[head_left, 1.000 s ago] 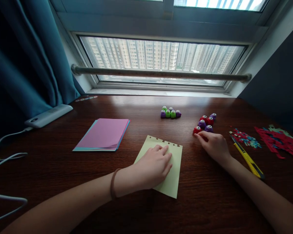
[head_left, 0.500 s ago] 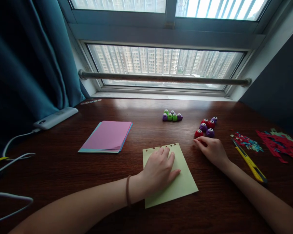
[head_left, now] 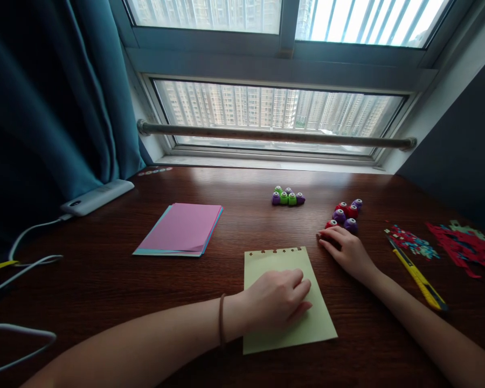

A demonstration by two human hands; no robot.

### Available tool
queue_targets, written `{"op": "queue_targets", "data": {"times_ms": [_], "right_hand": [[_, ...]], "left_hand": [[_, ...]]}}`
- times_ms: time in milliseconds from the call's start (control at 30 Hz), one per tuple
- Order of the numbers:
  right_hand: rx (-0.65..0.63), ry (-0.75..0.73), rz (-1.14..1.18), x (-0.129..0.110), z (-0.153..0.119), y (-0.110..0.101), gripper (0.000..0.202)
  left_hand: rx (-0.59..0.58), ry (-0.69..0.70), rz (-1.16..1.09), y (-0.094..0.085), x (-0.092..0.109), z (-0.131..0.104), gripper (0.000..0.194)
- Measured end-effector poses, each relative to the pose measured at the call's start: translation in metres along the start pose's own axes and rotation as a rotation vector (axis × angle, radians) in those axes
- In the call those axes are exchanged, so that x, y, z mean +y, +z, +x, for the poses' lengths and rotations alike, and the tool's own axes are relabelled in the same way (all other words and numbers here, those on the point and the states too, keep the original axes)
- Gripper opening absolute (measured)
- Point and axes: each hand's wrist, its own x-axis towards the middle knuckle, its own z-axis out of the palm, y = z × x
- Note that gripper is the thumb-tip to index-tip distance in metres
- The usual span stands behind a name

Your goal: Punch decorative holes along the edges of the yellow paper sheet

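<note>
A light green sheet of paper (head_left: 267,264) lies in front of me, with a row of small shaped holes along its far edge. My left hand (head_left: 281,296) rests on it, fingers curled and pressed down; their undersides are hidden. A brown band circles that wrist. Further right, my right hand (head_left: 345,250) lies on the table, its fingers loosely apart. Its fingertips are near a red craft punch (head_left: 331,223), partly hidden behind the hand. Beside that stand several more small red and purple craft punches (head_left: 351,224).
Green and purple punches (head_left: 288,198) stand in a group at the back. Left is a stack of pink and blue paper (head_left: 181,229). A yellow utility knife (head_left: 418,277), punched bits (head_left: 414,241) and red paper strips (head_left: 464,248) lie right. A white device (head_left: 99,196) with cable is far left.
My left hand has slid right and toward me over the paper, its fingers more curled. The sheet has shifted slightly toward me. My right fingers have spread a little. The view has tilted slightly.
</note>
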Motion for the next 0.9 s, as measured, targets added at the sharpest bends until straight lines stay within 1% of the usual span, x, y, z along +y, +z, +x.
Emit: {"op": "queue_targets", "data": {"times_ms": [100, 200, 333, 433, 533, 633, 733, 833, 900], "right_hand": [[0.034, 0.015, -0.032, 0.009, 0.002, 0.002, 0.026], [0.032, 0.020, -0.024, 0.016, 0.004, 0.001, 0.027], [0.013, 0.032, 0.046, 0.025, 0.009, -0.006, 0.026], [0.023, 0.062, 0.108, 0.031, 0.011, -0.011, 0.028], [0.060, 0.077, 0.154, 0.032, 0.011, -0.014, 0.029], [0.099, 0.132, 0.186, 0.026, 0.016, -0.014, 0.027], [0.111, 0.166, 0.172, 0.017, 0.033, -0.005, 0.026], [0.122, 0.147, 0.137, 0.014, 0.067, 0.013, 0.025], [0.116, 0.113, 0.098, 0.016, 0.092, 0.028, 0.036]], "left_hand": [[-0.009, -0.006, -0.006, 0.000, 0.000, 0.000, 0.017], [-0.010, -0.008, 0.003, 0.001, 0.000, 0.000, 0.017], [-0.008, -0.006, 0.007, 0.002, 0.000, -0.001, 0.017], [-0.006, -0.006, 0.005, 0.002, 0.000, -0.001, 0.016], [0.003, -0.001, 0.012, 0.003, -0.001, -0.001, 0.016], [0.015, 0.000, 0.018, 0.004, 0.000, -0.001, 0.015], [0.020, -0.006, 0.024, 0.005, 0.000, -0.001, 0.015], [0.045, -0.007, 0.033, 0.004, 0.000, -0.002, 0.014], [0.053, 0.001, 0.034, 0.004, 0.000, -0.002, 0.014]]}}
